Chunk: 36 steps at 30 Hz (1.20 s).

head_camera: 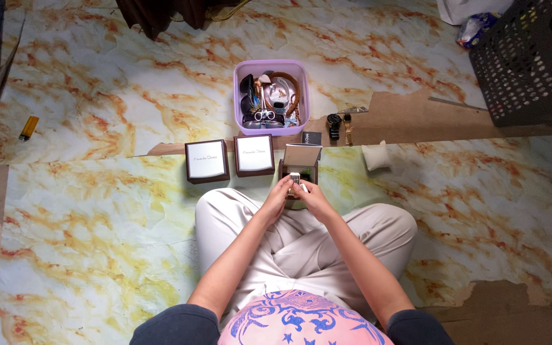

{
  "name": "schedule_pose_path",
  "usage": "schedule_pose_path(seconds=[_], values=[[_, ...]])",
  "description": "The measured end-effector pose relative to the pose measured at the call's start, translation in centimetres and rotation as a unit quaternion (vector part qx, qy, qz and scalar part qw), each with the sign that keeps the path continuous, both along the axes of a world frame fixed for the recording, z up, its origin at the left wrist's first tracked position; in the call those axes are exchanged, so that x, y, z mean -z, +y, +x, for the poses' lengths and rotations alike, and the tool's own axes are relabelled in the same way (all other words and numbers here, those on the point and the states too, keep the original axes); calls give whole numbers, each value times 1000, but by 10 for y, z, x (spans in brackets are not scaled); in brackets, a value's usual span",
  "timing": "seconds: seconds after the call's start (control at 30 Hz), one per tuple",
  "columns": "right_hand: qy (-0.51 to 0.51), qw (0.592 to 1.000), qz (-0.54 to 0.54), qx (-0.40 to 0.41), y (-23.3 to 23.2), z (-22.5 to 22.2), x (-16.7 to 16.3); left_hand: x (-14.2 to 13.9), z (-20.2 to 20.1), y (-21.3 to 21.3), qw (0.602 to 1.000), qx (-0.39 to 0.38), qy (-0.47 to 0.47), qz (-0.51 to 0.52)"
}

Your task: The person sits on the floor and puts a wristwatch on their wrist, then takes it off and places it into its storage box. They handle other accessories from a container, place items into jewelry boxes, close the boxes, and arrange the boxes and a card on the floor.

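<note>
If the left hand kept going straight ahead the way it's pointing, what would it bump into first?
The left hand points away from the body, so it would most likely meet the open brown box first, at its raised lid. Depth is hard to judge from above.

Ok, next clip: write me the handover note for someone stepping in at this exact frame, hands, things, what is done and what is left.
Left hand and right hand meet over the open watch box, both pinching a small pale item, likely a watch on its cushion; details too small to tell.
Two closed watch boxes stand side by side to the left of it.
Behind: lilac tub of accessories; a black watch and a gold watch loose on the floor; a small white cushion to the right.
Done: two boxes shut.
Left: the open box, two loose watches.
</note>
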State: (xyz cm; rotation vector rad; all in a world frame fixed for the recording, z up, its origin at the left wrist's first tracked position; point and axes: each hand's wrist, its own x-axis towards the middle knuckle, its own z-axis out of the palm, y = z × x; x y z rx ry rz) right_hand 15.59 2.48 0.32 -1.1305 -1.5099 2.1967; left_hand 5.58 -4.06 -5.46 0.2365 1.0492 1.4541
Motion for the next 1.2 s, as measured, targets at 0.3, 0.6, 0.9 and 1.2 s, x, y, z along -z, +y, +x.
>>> schedule_pose_path(seconds=[0.3,0.6,0.9,1.2], values=[[-181,976,118,-34,15,-11,7,12,-6,0,998,-27,-39,-45],[-243,892,375,-63,10,-35,15,6,12,-11,980,82,167,-69],[-301,788,530,-88,2,-40,17,2,9,-16,981,96,149,-73],[-262,849,454,-61,6,-30,21,19,6,-11,995,-1,7,-94]])
